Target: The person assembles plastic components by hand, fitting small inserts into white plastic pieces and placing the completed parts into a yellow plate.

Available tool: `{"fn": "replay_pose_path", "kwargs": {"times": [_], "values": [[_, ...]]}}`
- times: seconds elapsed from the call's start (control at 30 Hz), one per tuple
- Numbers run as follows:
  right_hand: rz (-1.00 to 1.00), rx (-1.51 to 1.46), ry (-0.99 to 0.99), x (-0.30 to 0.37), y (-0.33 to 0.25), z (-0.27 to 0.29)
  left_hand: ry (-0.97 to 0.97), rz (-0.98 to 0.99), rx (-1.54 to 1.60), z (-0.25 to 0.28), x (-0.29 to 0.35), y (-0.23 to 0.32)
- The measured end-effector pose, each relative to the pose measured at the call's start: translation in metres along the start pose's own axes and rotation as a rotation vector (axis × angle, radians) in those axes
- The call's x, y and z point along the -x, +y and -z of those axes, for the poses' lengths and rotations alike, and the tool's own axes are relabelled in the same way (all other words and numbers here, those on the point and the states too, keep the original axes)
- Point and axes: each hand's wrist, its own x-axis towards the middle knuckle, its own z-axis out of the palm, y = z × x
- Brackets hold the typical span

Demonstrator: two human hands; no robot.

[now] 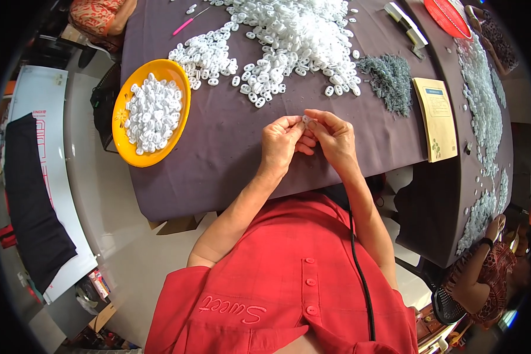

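My left hand (pixel 277 143) and right hand (pixel 338 139) are pinching one white piece (pixel 305 119), presumably for steadiness; the yellow bowl (pixel 121 121) is sitting left, likely for easy reach

From here I count two bare hands, the left hand (pixel 279 141) and the right hand (pixel 337 140), with one small white piece (pixel 305 120) between them. There's one oval yellow-orange dish (pixel 121 121), one slim pink-handled tool (pixel 186 25), one tangled grey heap (pixel 389 82), one flat tan rectangular booklet (pixel 435 118) and one red plastic basket (pixel 447 16). Three round red buttons (pixel 311 282) show. White two-holed oval pieces (pixel 295 35) lie in numbers past my counting.
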Motion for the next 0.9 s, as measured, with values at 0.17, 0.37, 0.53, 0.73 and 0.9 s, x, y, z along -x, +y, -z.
{"fn": "replay_pose_path", "kwargs": {"times": [0.17,0.37,0.53,0.73,0.9], "values": [[0.042,0.034,-0.091,-0.004,-0.001,0.011,-0.149,0.096,-0.013,0.002,-0.002,0.009],[0.138,0.194,-0.137,0.006,-0.016,0.009,-0.043,0.087,-0.075,0.003,-0.006,0.003],[0.215,0.283,-0.07,0.003,-0.012,0.005,-0.021,0.103,-0.119,0.0,-0.003,0.008],[0.279,0.298,-0.105,0.0,-0.005,0.013,-0.03,0.174,-0.144,-0.002,0.0,0.016],[0.269,0.309,-0.165,-0.001,-0.007,0.016,-0.096,0.229,-0.104,0.006,-0.004,0.019]]}}
